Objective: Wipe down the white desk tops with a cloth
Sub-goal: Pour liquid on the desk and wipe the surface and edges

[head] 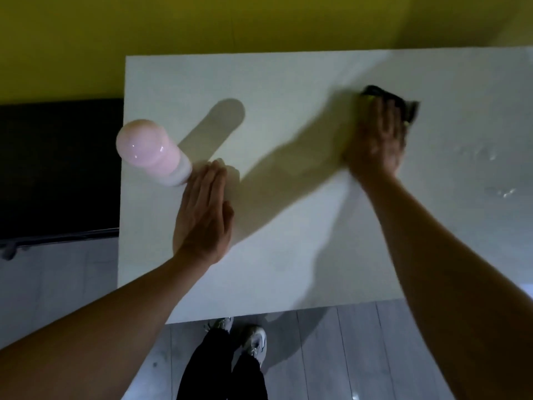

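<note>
A white desk top (288,82) fills the middle of the head view. My right hand (377,140) presses flat on a dark cloth (403,106) at the desk's far right; most of the cloth is hidden under the palm and the hand is blurred. My left hand (204,209) lies flat on the desk near its left edge, fingers together, holding nothing. Wet streaks (490,160) glisten on the surface to the right of the cloth.
A pink bottle with a rounded cap (153,151) stands at the desk's left edge, just beyond my left fingertips. A yellow wall (202,21) runs behind the desk. A dark surface (57,168) lies to the left. My legs and shoes (236,356) stand on grey floor.
</note>
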### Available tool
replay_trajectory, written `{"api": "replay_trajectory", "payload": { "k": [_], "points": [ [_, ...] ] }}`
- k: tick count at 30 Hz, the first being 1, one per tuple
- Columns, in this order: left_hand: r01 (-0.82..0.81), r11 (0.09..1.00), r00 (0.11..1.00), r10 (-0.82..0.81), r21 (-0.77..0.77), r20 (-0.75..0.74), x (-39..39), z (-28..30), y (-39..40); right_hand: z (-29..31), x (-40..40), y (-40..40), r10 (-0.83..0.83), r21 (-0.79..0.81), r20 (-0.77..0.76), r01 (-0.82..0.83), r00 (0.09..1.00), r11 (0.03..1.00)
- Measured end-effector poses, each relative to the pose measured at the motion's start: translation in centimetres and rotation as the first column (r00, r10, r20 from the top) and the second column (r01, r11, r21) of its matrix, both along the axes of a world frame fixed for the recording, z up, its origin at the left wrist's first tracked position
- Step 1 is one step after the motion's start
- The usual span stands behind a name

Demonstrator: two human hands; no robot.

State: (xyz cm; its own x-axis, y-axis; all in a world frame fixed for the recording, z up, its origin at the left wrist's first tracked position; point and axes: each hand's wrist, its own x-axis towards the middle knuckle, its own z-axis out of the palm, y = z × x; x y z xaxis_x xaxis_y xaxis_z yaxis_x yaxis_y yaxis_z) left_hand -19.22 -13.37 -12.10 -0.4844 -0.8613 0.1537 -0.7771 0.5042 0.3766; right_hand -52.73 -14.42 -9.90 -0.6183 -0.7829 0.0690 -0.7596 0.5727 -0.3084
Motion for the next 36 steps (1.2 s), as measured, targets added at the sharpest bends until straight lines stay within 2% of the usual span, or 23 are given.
{"api": "replay_trajectory", "payload": {
  "k": [3, 5, 7, 8, 10, 11, 13, 14, 16, 18, 19, 21, 22, 24, 26, 27, 29, 31, 32, 33, 36],
  "points": [
    [-0.002, 1.000, 1.000, 0.002, -0.011, 0.016, -0.2, -0.2, 0.0, 0.4, 0.0, -0.8, -0.173, 0.033, 0.051, 0.172, 0.984, 0.985],
    [-0.002, 1.000, 1.000, 0.002, -0.004, 0.014, -0.2, -0.2, 0.1, -0.1, 3.3, -3.4, -0.116, -0.012, -0.016, 0.115, 0.993, 0.993],
    [-0.005, 1.000, 1.000, 0.005, 0.009, 0.012, -0.3, -0.1, 0.0, -0.6, 8.3, -6.5, 0.098, -0.065, -0.099, -0.105, 0.990, 0.992],
    [-0.010, 1.000, 1.000, 0.010, 0.013, 0.017, -0.3, -0.1, -0.1, -0.7, 10.9, -8.0, 0.250, -0.083, -0.097, -0.258, 0.963, 0.963],
    [-0.017, 0.999, 0.999, 0.016, 0.028, 0.028, -0.2, 0.1, 0.0, -0.4, 15.0, -9.7, 0.531, -0.119, -0.105, -0.540, 0.841, 0.833],
    [-0.011, 0.999, 0.999, 0.010, 0.031, 0.030, -0.2, 0.1, 0.0, -0.3, 15.7, -9.9, 0.631, -0.088, -0.105, -0.639, 0.769, 0.764],
    [0.003, 0.999, 1.000, -0.004, 0.037, 0.026, -0.1, 0.1, -0.2, -0.1, 14.1, -9.9, 0.733, -0.021, -0.094, -0.737, 0.674, 0.675],
    [0.006, 0.999, 1.000, -0.007, 0.044, 0.017, -0.1, 0.1, -0.2, -0.3, 12.2, -9.7, 0.727, -0.025, -0.107, -0.733, 0.679, 0.680],
    [0.004, 0.998, 1.000, -0.004, 0.057, -0.006, 0.0, 0.2, -0.1, -1.0, 7.3, -9.3, 0.584, -0.038, -0.146, -0.594, 0.799, 0.803],
    [-0.002, 0.998, 1.000, 0.002, 0.061, -0.010, -0.1, 0.3, -0.2, -1.1, 1.7, -9.0, 0.299, -0.022, -0.163, -0.306, 0.940, 0.952],
    [-0.005, 0.998, 1.000, 0.005, 0.062, -0.005, -0.1, 0.3, -0.2, -0.8, -0.4, -8.9, 0.146, 0.000, -0.146, -0.148, 0.978, 0.989],
    [-0.013, 0.998, 1.000, 0.013, 0.061, 0.005, -0.2, 0.2, -0.1, 0.0, -1.5, -9.8, -0.106, 0.055, -0.037, 0.108, 0.994, 0.993],
    [-0.015, 0.998, 1.000, 0.015, 0.058, 0.010, -0.2, 0.2, -0.2, 0.4, -0.5, -10.8, -0.175, 0.073, -0.011, 0.175, 0.985, 0.982],
    [-0.003, 0.998, 1.000, 0.002, 0.055, 0.021, -0.1, 0.2, -0.2, 0.7, 3.9, -13.3, -0.123, 0.068, -0.039, 0.126, 0.992, 0.990],
    [-0.001, 0.999, 1.000, -0.001, 0.047, 0.030, 0.0, 0.2, -0.3, 0.9, 10.4, -16.3, 0.155, 0.065, -0.034, -0.153, 0.987, 0.986],
    [-0.003, 0.999, 0.999, 0.001, 0.050, 0.039, 0.0, 0.2, -0.3, 1.2, 13.8, -17.4, 0.333, 0.084, -0.021, -0.331, 0.943, 0.940],
    [-0.011, 0.998, 0.999, 0.008, 0.063, 0.051, 0.1, 0.3, -0.3, 1.8, 19.0, -18.6, 0.613, 0.113, -0.004, -0.608, 0.790, 0.786],
    [-0.006, 0.998, 0.999, 0.003, 0.070, 0.052, 0.2, 0.3, -0.4, 2.0, 19.6, -18.7, 0.725, 0.114, 0.004, -0.721, 0.689, 0.684],
    [-0.002, 0.998, 0.999, -0.001, 0.067, 0.044, 0.3, 0.2, -0.4, 1.8, 18.4, -18.4, 0.730, 0.095, -0.002, -0.726, 0.684, 0.681],
    [0.001, 0.998, 0.999, -0.004, 0.063, 0.034, 0.3, 0.2, -0.4, 1.6, 16.6, -17.9, 0.688, 0.083, 0.000, -0.686, 0.725, 0.723],
    [0.001, 0.999, 1.000, -0.001, 0.040, 0.019, 0.1, 0.3, -0.3, 0.6, 8.1, -16.3, 0.361, 0.087, -0.081, -0.354, 0.929, 0.931]
  ]
}}
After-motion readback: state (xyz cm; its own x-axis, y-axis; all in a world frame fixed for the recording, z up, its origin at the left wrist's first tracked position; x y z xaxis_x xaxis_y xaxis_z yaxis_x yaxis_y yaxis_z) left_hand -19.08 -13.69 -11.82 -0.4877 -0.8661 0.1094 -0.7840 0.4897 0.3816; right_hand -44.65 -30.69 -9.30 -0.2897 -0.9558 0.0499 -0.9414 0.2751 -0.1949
